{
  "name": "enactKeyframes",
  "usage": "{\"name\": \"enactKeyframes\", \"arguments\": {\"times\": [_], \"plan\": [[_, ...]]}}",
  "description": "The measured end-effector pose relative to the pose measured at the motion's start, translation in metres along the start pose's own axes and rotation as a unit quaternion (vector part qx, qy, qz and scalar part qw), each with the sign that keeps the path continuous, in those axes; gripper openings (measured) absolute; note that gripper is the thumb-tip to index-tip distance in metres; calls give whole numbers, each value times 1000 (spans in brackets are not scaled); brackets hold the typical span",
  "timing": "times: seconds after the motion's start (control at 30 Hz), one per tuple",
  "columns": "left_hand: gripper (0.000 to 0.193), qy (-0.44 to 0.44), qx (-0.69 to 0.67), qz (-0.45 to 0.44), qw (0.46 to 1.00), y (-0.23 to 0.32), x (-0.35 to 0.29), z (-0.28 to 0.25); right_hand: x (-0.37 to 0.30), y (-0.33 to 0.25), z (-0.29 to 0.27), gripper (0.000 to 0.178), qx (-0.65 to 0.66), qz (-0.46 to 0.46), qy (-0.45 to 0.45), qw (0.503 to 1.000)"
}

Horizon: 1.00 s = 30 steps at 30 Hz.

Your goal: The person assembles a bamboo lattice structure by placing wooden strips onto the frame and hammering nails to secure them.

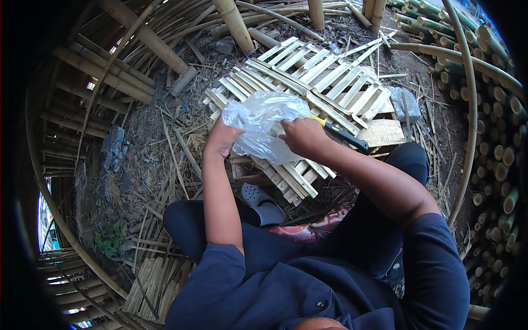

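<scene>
A crumpled clear plastic bag [269, 118] is between my hands, above a stack of slatted bamboo frames [308, 77]. My right hand [302, 136] is closed in a fist at the bag's right side, gripping its edge. My left hand [224, 133] is at the bag's left side, its fingers hidden in or behind the plastic. What the bag contains, if anything, cannot be made out. Just beyond my right hand lies a tool with a black and yellow handle [346, 137]; its working end is hidden.
Cut bamboo poles [495, 148] are piled at the right. Bamboo posts [234, 25] stand at the back. A grey block [404, 104] sits right of the frames, and split bamboo strips [157, 286] lie at lower left. My shoe [256, 195] is near the frames' front edge.
</scene>
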<state>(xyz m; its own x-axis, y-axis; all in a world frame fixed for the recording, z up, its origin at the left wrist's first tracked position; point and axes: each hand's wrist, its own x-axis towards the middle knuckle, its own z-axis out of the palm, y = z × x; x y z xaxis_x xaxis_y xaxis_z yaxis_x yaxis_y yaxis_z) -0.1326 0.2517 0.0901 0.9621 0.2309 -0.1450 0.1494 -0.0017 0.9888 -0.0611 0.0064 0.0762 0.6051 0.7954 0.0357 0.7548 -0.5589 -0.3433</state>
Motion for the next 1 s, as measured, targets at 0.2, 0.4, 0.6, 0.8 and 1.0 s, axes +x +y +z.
{"name": "enactKeyframes", "arguments": {"times": [0.2,0.4,0.6,0.8,1.0], "plan": [[99,-57,225,52,971,-12,1,1,-2,2,-13,104,-83,82,11,993],[89,-197,260,-93,941,4,-5,11,-3,6,-4,77,-109,88,-27,990],[75,-186,246,-90,947,8,-12,10,-1,-10,-26,47,-54,93,-131,986],[48,-82,157,-53,983,19,-8,27,-19,-5,-5,56,-122,103,-38,987],[39,6,24,89,996,22,-6,41,-21,14,-33,61,-2,61,40,997]]}}
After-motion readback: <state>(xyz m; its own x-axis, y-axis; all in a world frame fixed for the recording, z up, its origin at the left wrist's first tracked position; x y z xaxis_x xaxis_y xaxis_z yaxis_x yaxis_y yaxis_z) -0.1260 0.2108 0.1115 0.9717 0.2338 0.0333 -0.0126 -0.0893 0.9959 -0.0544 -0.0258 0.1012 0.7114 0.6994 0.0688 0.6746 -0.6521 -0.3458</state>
